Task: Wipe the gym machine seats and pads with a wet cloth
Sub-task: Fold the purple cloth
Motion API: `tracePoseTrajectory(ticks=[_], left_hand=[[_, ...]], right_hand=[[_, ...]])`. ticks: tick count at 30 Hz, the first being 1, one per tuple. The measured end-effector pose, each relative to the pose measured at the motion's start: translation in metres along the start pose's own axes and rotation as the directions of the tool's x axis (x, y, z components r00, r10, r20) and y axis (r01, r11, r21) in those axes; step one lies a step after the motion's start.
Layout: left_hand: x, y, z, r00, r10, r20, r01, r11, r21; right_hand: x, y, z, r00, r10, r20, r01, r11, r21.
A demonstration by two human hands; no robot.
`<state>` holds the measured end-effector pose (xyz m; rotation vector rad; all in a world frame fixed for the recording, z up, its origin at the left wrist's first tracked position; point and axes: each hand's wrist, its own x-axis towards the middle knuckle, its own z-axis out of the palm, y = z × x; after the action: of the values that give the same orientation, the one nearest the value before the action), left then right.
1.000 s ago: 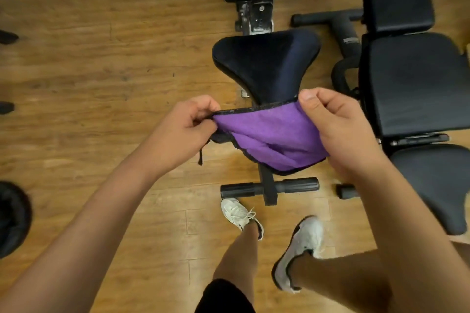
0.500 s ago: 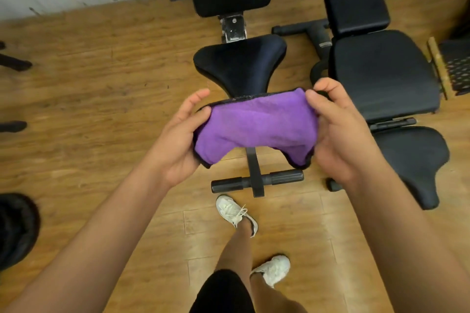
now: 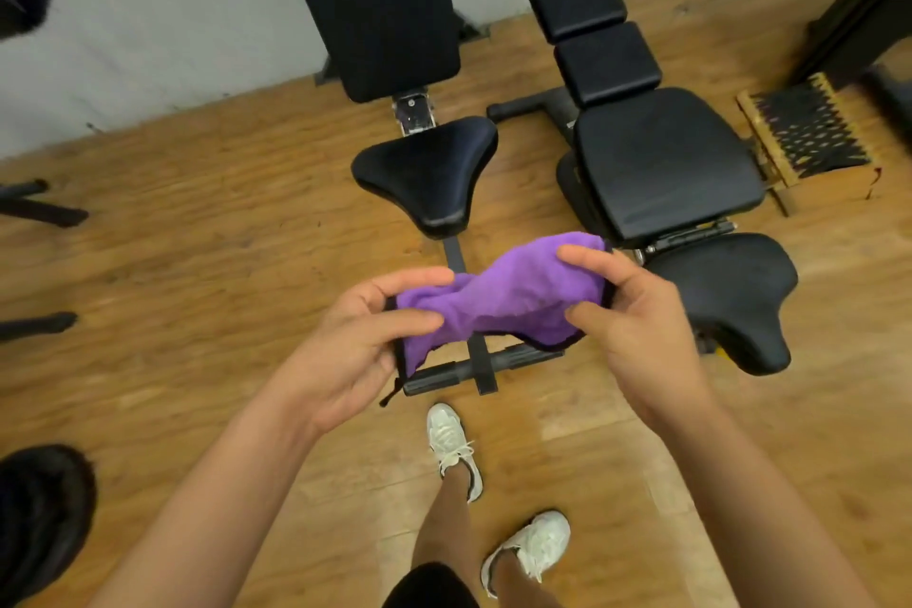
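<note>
Cloth's changed shape since half a second back: it was spread fairly flat between the hands, now the purple cloth (image 3: 503, 301) is twisted and bunched in the middle, with its right end riding higher than its left. View has tipped up too, so more of the back pad (image 3: 375, 0) and the grey wall (image 3: 148, 15) show.

Left hand (image 3: 360, 341): palm towards me, thumb and forefinger pinching the cloth's left end, the other fingers loosely curled behind it. A black-edged corner of the cloth hangs below that hand.

Right hand (image 3: 636, 316): forefinger over the cloth's top edge, thumb on the near face, gripping the right end.

Cloth is held up in the air between the two hands. From my view it sits over the bench's centre rail and foot bar (image 3: 464, 373), below the nose of the triangular seat (image 3: 429, 168) and clear of it. Earlier it overlapped that nose. Its right end is just beside the front edge of the wide seat (image 3: 661, 158) and the saddle-shaped seat (image 3: 730, 291) of the second bench on the right. How far above them it hangs, I can't tell.

Beyond the wide seat: near small pad (image 3: 607, 62), then far small pad (image 3: 575, 0), in line.

Wooden floor (image 3: 197, 237) under everything. Wooden step with a black mesh top (image 3: 809, 133) at far right. Forward shoe (image 3: 451, 444) and rear shoe (image 3: 530, 548), both white, at the bottom.

Whether the cloth is wet, I can't tell.
</note>
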<state>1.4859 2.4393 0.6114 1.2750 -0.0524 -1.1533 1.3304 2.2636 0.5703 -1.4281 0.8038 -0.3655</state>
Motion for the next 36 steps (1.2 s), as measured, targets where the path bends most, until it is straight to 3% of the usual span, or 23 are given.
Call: tracePoseTrajectory(ticks=[2,4,6,7,12,15,18,20,22,24,26,28,29,33,36], left_hand=[[-0.011,-0.002,0.008,0.996,0.076,0.053,-0.089,0.936,0.341],[-0.020,-0.002,0.010,0.984,0.149,0.092,-0.174,0.774,0.609],[-0.028,0.002,0.010,0.973,0.213,0.088,-0.208,0.648,0.733],[-0.033,0.005,0.009,0.969,0.234,0.075,-0.210,0.631,0.747],[-0.053,0.006,0.012,0.963,0.261,-0.070,-0.188,0.834,0.519],[-0.063,0.000,0.015,0.936,0.314,-0.157,-0.237,0.894,0.379],[-0.074,0.001,0.022,0.927,0.286,-0.243,-0.226,0.942,0.249],[-0.084,0.004,0.028,0.949,0.244,-0.202,-0.202,0.958,0.205],[-0.095,0.008,0.032,0.965,0.216,-0.150,-0.169,0.946,0.276],[-0.101,0.013,0.033,0.960,0.249,-0.131,-0.154,0.853,0.500],[-0.105,0.019,0.031,0.937,0.345,-0.064,-0.175,0.618,0.767],[-0.108,0.025,0.034,0.925,0.378,0.037,-0.199,0.399,0.895],[-0.111,0.028,0.037,0.923,0.380,0.056,-0.201,0.354,0.913],[-0.115,0.034,0.050,0.922,0.379,0.079,-0.241,0.403,0.883],[-0.112,0.027,0.061,0.920,0.386,0.065,-0.268,0.497,0.825]], right_hand=[[-0.008,0.005,-0.004,0.993,-0.118,0.002,0.115,0.964,-0.240],[-0.015,0.009,-0.006,0.978,-0.208,0.007,0.195,0.908,-0.370],[-0.023,0.009,-0.009,0.971,-0.240,-0.021,0.213,0.896,-0.389],[-0.028,0.008,-0.011,0.970,-0.238,-0.048,0.205,0.908,-0.367],[-0.042,0.007,-0.014,0.960,-0.191,-0.207,0.158,0.973,-0.168],[-0.057,0.002,-0.013,0.970,-0.058,-0.236,0.068,0.997,0.033],[-0.073,-0.011,-0.015,0.981,0.163,-0.108,-0.122,0.943,0.311],[-0.083,-0.020,-0.023,0.979,0.200,0.031,-0.197,0.908,0.369],[-0.091,-0.032,-0.033,0.982,0.161,0.102,-0.181,0.954,0.237],[-0.098,-0.045,-0.043,0.993,0.091,0.075,-0.083,0.992,-0.095],[-0.104,-0.056,-0.053,0.996,-0.077,0.052,0.093,0.885,-0.457],[-0.108,-0.065,-0.064,0.979,-0.196,0.060,0.192,0.776,-0.600],[-0.110,-0.069,-0.069,0.973,-0.227,0.048,0.206,0.754,-0.624],[-0.117,-0.078,-0.087,0.941,-0.332,-0.072,0.212,0.739,-0.640],[-0.129,-0.082,-0.096,0.952,-0.257,-0.166,0.145,0.857,-0.495]])
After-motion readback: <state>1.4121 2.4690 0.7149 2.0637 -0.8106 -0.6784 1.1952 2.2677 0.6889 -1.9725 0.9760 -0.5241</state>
